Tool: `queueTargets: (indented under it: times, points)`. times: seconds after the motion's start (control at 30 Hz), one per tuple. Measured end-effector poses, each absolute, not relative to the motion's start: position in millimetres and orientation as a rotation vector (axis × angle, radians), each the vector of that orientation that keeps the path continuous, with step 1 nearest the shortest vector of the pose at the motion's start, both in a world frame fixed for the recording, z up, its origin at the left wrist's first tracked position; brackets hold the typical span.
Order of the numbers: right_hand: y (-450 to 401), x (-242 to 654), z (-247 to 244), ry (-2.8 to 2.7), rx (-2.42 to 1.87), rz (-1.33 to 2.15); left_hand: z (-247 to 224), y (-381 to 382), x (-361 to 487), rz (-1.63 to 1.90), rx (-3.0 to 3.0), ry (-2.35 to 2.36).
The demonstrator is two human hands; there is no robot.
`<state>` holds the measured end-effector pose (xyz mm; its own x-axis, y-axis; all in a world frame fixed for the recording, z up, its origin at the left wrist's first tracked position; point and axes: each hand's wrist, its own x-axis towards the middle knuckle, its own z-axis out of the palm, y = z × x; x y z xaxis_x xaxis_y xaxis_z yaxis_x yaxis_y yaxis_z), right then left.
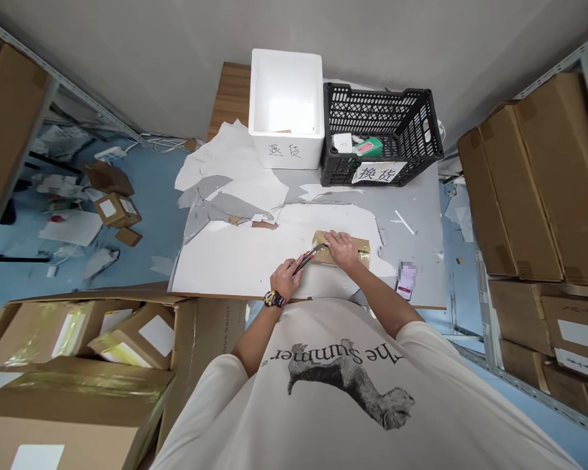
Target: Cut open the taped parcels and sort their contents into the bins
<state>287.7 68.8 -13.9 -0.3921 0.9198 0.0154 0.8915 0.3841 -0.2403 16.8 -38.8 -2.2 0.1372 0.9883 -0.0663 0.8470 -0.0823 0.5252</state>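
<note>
A small taped cardboard box (363,247) lies on the white-covered table in front of me. My right hand (342,249) grips the box from above, fingers bent over its top and far edge. In my left hand (286,277), closed round the handle, is a slim black-and-red bladed tool (306,260); whether it is a knife or scissors I cannot tell. Its dark tip reaches the left part of the box, close to my right fingers. Part of the box is hidden under my right hand.
Behind the box stand a white foam bin (287,151) and a black plastic crate (336,171) holding small packages. A phone (406,281) lies at the right table edge. Torn paper (235,163) covers the left. Large cartons (73,405) crowd the lower left; shelved cartons (514,189) stand right.
</note>
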Motion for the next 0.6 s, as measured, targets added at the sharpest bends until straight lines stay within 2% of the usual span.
queueTargets:
  times: [0.4,0.6]
  points:
    - [73,290,-9,-2.463,-1.617,0.273,18,-30,13,0.273,2.014,1.703]
    - [74,296,-9,-2.524,-1.627,0.204,23,-23,18,0.301,1.954,1.748]
